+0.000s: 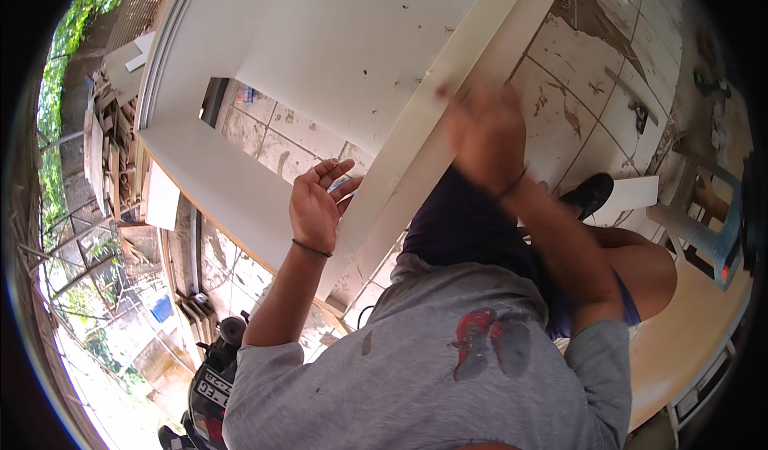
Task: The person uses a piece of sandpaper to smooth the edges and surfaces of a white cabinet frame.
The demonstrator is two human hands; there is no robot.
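Observation:
A large white cabinet-like panel frame (320,42) lies in front of me, with a long pale rail (416,122) along its near side. Just inside that rail, my left hand (314,210) is palm up with its fingers apart and partly curled. A small blue-and-white patch shows between those fingers; whether it is touched or lies behind them is unclear. Over the rail, my right hand (488,134) is smeared by motion. Its fingers look bent, and a small dark tip shows at their far side, too blurred to name.
Dusty floor tiles (560,82) show beyond the rail, with a dark-handled tool (640,114) on them. A blue-grey plastic stool (712,218) stands at right. Stacked wood scraps (116,146) are at far left, and a motorcycle (212,386) is at lower left.

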